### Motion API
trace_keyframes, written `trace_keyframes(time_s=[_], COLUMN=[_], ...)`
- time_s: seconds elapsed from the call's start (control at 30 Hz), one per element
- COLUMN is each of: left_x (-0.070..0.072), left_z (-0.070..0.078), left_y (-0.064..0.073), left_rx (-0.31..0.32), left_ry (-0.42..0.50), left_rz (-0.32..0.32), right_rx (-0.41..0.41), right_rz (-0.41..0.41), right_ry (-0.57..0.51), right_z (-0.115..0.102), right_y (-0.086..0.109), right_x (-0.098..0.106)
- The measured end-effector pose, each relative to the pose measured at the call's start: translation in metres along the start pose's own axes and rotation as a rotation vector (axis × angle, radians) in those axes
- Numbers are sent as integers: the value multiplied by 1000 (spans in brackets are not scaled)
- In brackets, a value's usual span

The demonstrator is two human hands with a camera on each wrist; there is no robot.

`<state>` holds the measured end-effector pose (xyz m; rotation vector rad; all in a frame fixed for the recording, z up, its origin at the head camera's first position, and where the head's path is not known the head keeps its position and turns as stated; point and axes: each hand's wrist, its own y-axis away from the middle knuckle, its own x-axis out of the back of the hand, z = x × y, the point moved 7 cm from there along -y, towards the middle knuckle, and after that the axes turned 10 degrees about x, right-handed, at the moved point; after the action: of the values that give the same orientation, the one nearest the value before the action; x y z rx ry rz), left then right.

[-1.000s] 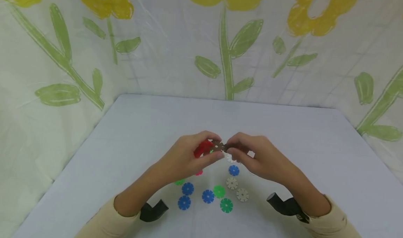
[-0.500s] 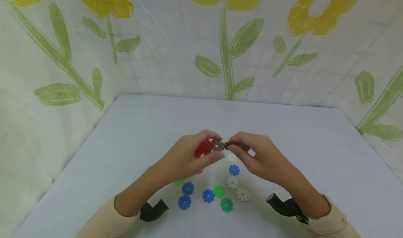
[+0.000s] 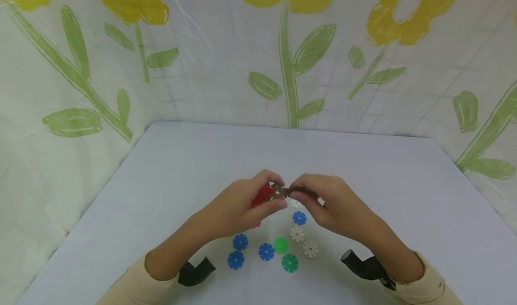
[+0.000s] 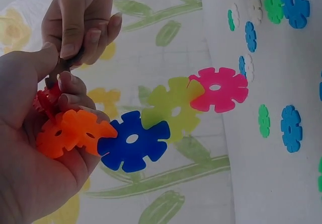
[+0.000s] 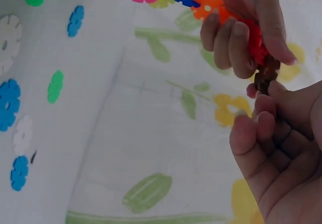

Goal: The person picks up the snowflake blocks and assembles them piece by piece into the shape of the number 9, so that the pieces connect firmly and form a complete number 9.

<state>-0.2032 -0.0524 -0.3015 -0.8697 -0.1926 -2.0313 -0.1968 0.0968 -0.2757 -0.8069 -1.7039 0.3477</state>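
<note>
A: Status?
B: Left hand (image 3: 246,204) pinches the chain (image 4: 118,148) at its brown disc (image 3: 281,193), orange discs (image 4: 55,143) against the palm side. Right hand (image 3: 333,199) pinches a second brown disc (image 3: 302,189), edge-on, at the first one's rim. Can't tell if the slots engage.
A: Risk?
B: Misaligned slots plus a hard push could bend a disc or skid it out of the pinch. Twisting the left grip might pop a joint further down.
A: Looks?
B: After brown: red (image 5: 256,45), two oranges, blue (image 4: 148,141), yellow-green (image 4: 161,100), pink end (image 4: 234,90). Notched rims, centre holes, mixed angles. Runs out from the left palm; can't tell if pink touches the table (image 3: 202,152).
A: Beyond?
B: Loose discs (image 3: 290,263) lie on the table, blue, green, white. Flowered sheet (image 3: 218,71) behind.
</note>
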Motion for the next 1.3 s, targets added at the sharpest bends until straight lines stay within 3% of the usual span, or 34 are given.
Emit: trace_keyframes(time_s=[0.33, 0.53, 0.63, 0.77, 0.83, 1.07, 1.3], left_x=[-7, -2, 3, 15, 19, 9, 5], left_z=[-1, 3, 4, 3, 2, 5, 7], left_y=[0, 1, 1, 2, 3, 0, 0], left_rx=[12, -44, -68, -58, -55, -47, -45], left_ry=[11, 245, 268, 215, 203, 175, 121], left_rz=[-80, -88, -6, 159, 194, 75, 32], right_rx=[-34, -50, -53, -36, -35, -54, -25], right_rz=[-50, 30, 92, 120, 119, 143, 129], right_ry=[-43, -308, -321, -196, -162, -161, -112], right_z=[3, 6, 5, 1, 0, -1, -5], right_y=[3, 2, 2, 0, 0, 0, -2], right_x=[0, 1, 1, 1, 1, 3, 4])
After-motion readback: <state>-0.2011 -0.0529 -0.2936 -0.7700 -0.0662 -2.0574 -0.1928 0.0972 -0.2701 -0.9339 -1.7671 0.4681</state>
